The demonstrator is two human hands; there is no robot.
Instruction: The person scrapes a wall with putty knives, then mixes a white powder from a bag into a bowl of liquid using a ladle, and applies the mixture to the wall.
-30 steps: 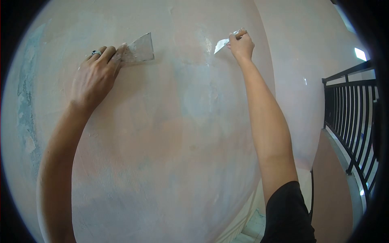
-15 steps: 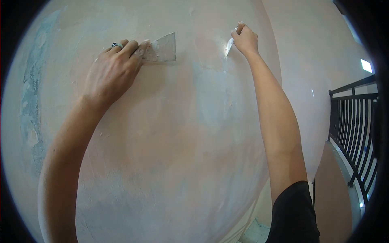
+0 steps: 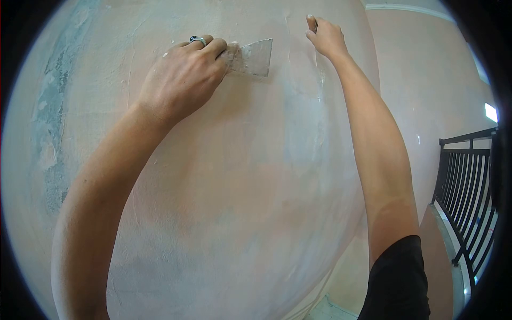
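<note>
My left hand (image 3: 186,74), with a ring on one finger, is closed around a wide putty knife (image 3: 255,58). Its broad, smeared blade points right and lies close over the wall. Higher and to the right, my right hand (image 3: 329,40) grips a second putty knife by its brown handle (image 3: 311,23). That knife's blade is barely visible, turned edge-on below the fist. Both hands work at the top of a pinkish wall (image 3: 224,197) with grey patches, thin ridges and smears of filler.
A rough blue-grey strip (image 3: 53,117) runs down the wall's left side. Beyond the corner at right stands another wall (image 3: 400,90), with a black metal railing (image 3: 464,176) lower down. A pale ledge (image 3: 333,309) shows at the bottom.
My left hand and its putty knife have shifted right, closer to the right hand. The right hand is slightly higher, its blade now turned edge-on. The view has tilted, with the railing lower.
</note>
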